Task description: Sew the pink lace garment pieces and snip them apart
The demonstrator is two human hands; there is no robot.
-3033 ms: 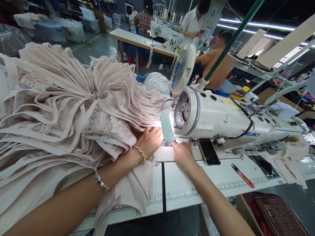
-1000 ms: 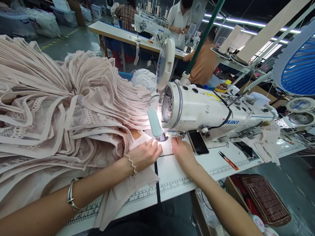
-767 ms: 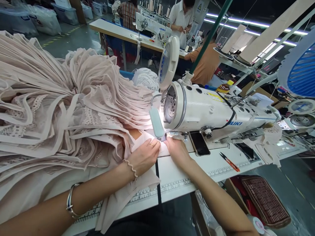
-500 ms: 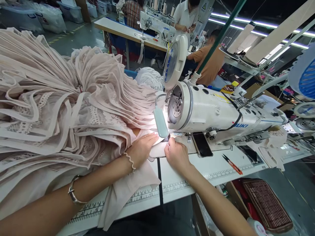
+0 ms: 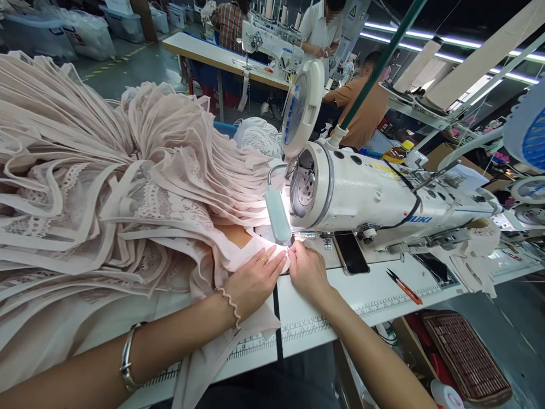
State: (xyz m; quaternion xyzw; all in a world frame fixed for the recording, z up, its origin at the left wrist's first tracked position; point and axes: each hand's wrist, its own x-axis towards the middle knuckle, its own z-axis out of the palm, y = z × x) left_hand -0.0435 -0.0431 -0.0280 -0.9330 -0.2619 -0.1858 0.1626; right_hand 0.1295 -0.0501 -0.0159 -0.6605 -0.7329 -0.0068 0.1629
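My left hand [image 5: 251,281] lies on a pale pink garment piece [image 5: 243,258], its fingers stretched out flat over the cloth near the machine's needle area; its thumb is hidden. Close beside it, my right hand [image 5: 307,271] is closed, with thumb and forefinger pinching the garment's edge. Both hands are in front of the white sewing machine [image 5: 357,184]. A small pale green lamp [image 5: 279,216] hangs in front of the needle, which I cannot see. The garment runs left under my forearm, and part of it hangs over the table's front edge.
A big heap of pink lace-trimmed garments [image 5: 170,147] covers the left side. Right of my hands lie a phone [image 5: 351,253] and orange-handled thread snips [image 5: 404,287] on the table [image 5: 366,292]. A brown woven basket [image 5: 466,355] stands below. People sit and stand behind the machine.
My left hand has come back toward me and slightly down, pulling the garment out from the needle area. My right hand has moved little and stays pinched near the cloth's edge.
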